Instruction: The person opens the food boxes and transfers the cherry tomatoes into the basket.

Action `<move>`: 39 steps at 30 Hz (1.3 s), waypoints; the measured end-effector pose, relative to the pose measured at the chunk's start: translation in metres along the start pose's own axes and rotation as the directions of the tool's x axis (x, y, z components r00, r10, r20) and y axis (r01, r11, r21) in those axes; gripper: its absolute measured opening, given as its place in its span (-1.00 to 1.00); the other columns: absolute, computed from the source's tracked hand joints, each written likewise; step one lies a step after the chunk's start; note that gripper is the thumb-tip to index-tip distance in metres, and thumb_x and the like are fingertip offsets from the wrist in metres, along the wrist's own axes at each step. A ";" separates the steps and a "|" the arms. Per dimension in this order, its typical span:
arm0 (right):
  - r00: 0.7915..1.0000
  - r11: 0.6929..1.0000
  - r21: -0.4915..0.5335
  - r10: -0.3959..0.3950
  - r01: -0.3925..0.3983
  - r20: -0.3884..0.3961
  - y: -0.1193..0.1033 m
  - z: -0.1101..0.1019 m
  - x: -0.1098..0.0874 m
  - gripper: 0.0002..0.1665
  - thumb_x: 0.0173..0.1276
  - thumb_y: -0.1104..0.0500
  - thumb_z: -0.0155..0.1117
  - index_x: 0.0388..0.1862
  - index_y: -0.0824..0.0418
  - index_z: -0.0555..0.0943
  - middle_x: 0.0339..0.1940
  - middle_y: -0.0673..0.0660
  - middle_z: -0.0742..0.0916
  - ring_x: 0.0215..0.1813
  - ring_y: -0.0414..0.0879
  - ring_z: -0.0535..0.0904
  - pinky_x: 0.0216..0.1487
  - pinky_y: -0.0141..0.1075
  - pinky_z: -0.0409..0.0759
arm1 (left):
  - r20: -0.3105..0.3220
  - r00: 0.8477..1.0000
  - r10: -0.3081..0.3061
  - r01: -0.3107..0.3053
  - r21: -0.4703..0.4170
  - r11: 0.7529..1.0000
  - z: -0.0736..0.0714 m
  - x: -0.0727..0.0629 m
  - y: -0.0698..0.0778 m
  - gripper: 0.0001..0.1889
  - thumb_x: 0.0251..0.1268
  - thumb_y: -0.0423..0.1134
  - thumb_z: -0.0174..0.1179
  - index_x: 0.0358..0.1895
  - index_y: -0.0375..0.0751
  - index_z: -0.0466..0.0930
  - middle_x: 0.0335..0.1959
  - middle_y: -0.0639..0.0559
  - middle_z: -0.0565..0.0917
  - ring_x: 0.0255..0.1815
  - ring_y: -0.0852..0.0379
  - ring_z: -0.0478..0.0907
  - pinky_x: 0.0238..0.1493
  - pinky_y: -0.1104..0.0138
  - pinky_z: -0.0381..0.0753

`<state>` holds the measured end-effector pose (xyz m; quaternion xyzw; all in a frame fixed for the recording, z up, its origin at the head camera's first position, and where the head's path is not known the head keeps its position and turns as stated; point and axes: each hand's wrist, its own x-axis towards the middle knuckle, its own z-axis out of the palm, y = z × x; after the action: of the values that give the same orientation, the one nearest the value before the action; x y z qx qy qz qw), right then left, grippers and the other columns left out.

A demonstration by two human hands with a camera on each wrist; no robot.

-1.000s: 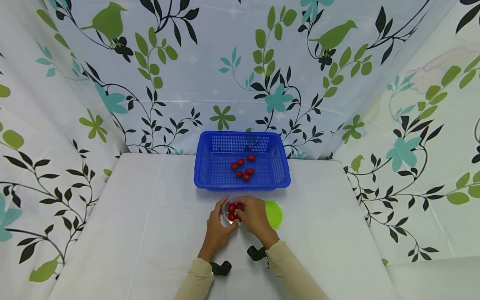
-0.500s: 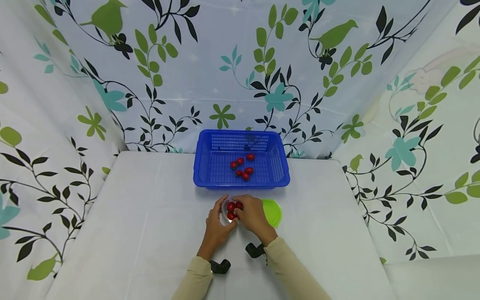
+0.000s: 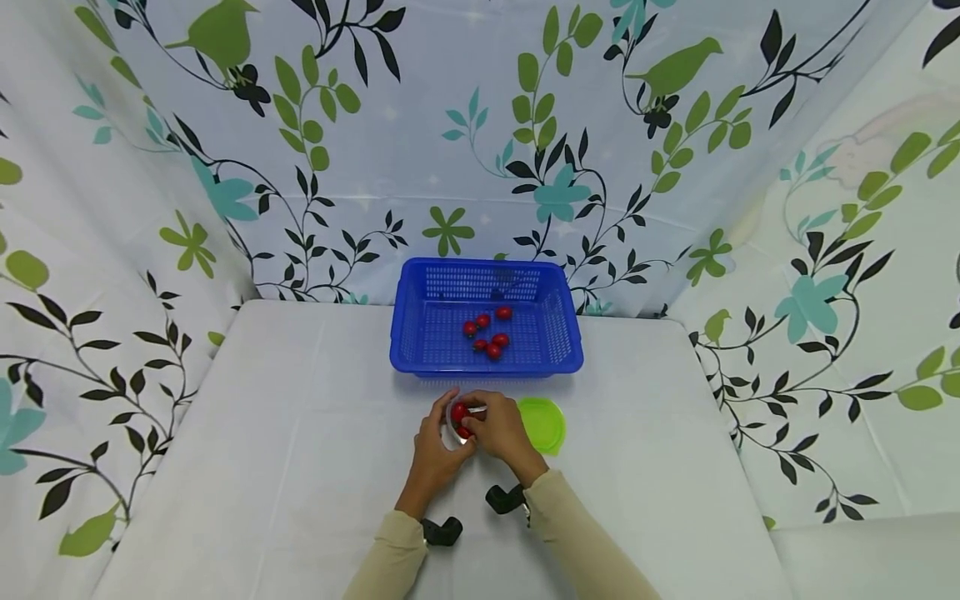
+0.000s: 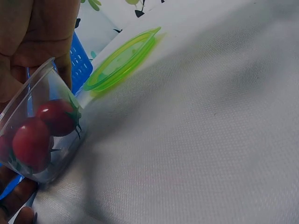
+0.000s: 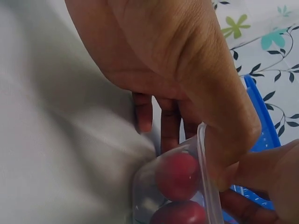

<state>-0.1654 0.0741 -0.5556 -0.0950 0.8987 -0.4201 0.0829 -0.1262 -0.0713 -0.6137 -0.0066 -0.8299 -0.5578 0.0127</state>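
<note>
- Beige sleeves (image 3: 386,557), with black wrist devices (image 3: 442,532), on the near side of the clear container.
- Left hand (image 3: 435,458): curled around the clear container's left side.
- Right hand (image 3: 506,429): bent over the opening; cannot tell whether it pinches a tomato.
- Clear container (image 5: 144,196): between both hands, above the white worktop (image 3: 322,467); red tomatoes (image 4: 32,142) with green stems inside, count partly hidden.
- Lime-green lid (image 3: 543,425): flat, right of the clear container.
- Blue basket (image 3: 487,370): beyond the clear container; six loose tomatoes (image 3: 493,352) inside.
- Leaf-patterned cloth (image 3: 480,50): farthest, behind the basket.
</note>
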 end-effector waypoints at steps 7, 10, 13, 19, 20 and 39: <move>0.999 0.999 0.024 -0.022 0.022 -0.023 0.002 0.001 0.000 -0.67 0.38 0.26 0.51 0.12 0.16 0.79 -0.01 0.13 0.87 -0.02 0.04 0.85 0.05 -0.07 0.78 | 0.002 1.000 0.004 -0.004 -0.003 1.000 0.000 0.000 -0.001 -0.10 0.18 -0.14 0.45 0.62 0.23 0.29 0.54 -0.09 0.50 0.43 -0.24 0.44 0.38 -0.37 0.21; 0.998 0.999 0.014 -0.029 0.030 -0.048 0.003 0.002 -0.001 -0.69 0.36 0.24 0.53 0.08 0.14 0.81 -0.05 0.10 0.88 -0.04 0.01 0.84 0.05 -0.09 0.77 | 0.007 1.000 -0.002 0.002 -0.003 1.000 0.001 0.000 -0.001 -0.10 0.19 -0.13 0.45 0.63 0.25 0.28 0.55 -0.08 0.49 0.43 -0.24 0.43 0.38 -0.35 0.20; 0.997 1.000 0.008 -0.022 0.022 -0.068 0.003 0.002 -0.003 -0.69 0.35 0.21 0.55 0.06 0.10 0.82 -0.06 0.06 0.89 -0.04 0.00 0.82 0.03 -0.12 0.76 | 0.010 1.000 -0.009 0.009 -0.003 1.000 0.001 0.000 -0.001 -0.10 0.21 -0.13 0.46 0.63 0.27 0.27 0.56 -0.06 0.48 0.43 -0.22 0.43 0.37 -0.33 0.21; 0.993 1.000 0.022 -0.015 0.018 -0.114 0.003 0.001 -0.006 -0.70 0.35 0.18 0.56 0.05 0.08 0.81 -0.02 0.07 0.88 0.05 0.02 0.82 0.07 -0.11 0.78 | 0.009 1.000 -0.023 0.023 0.002 1.000 0.002 -0.001 0.000 -0.11 0.22 -0.12 0.47 0.63 0.30 0.26 0.54 -0.05 0.49 0.43 -0.22 0.43 0.37 -0.29 0.22; 0.992 0.999 0.027 -0.014 0.018 -0.124 0.002 0.000 -0.007 -0.70 0.35 0.19 0.56 0.05 0.08 0.81 -0.01 0.08 0.88 0.07 0.03 0.82 0.10 -0.09 0.78 | 0.006 1.000 -0.022 0.022 0.003 1.000 0.002 -0.001 0.000 -0.11 0.22 -0.12 0.47 0.62 0.31 0.27 0.55 -0.05 0.49 0.43 -0.21 0.43 0.37 -0.29 0.22; 0.980 0.988 0.149 -0.014 0.044 -0.201 -0.002 -0.019 -0.012 -0.65 0.33 0.22 0.57 0.10 0.10 0.81 -0.03 0.06 0.87 -0.02 -0.01 0.83 -0.09 -0.24 0.79 | 0.006 1.000 -0.015 0.015 -0.023 1.000 0.002 0.000 -0.001 -0.10 0.21 -0.10 0.49 0.62 0.33 0.27 0.60 -0.05 0.45 0.49 -0.25 0.39 0.44 -0.39 0.15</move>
<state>-0.1582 0.0898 -0.5412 -0.0590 0.8662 -0.4961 -0.0066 -0.1263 -0.0696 -0.6159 -0.0021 -0.8235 -0.5673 0.0060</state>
